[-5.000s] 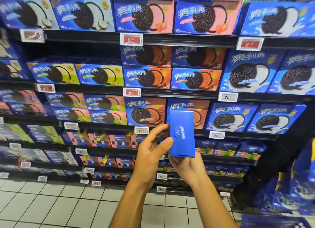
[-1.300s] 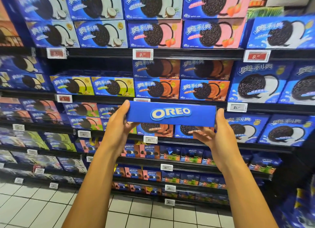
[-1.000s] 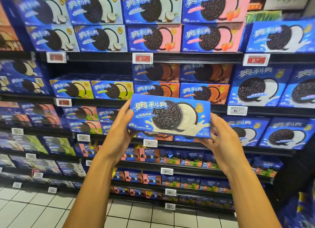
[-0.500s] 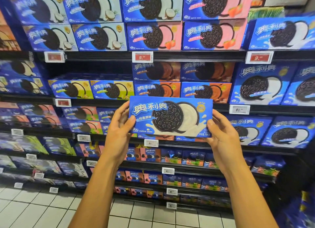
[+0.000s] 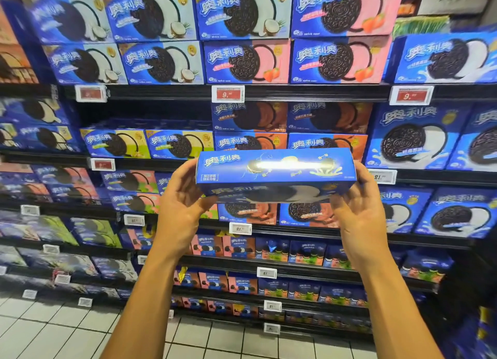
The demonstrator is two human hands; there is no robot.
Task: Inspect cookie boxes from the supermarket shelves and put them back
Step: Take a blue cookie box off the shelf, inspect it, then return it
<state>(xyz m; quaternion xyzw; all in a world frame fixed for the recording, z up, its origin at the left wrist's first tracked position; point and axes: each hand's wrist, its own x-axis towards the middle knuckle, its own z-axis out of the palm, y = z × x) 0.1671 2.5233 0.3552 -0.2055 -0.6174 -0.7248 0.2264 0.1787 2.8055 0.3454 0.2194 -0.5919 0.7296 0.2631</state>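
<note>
Box (image 5: 275, 170) between both hands, off shelves (image 5: 295, 92)

Blue cookie box (image 5: 275, 174) held level before the shelves, narrow side tilted up, glare-streaked

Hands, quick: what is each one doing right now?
Left hand: grips the left end of the blue cookie box.
Right hand: grips the right end of the same box, held level before the shelves.
</note>
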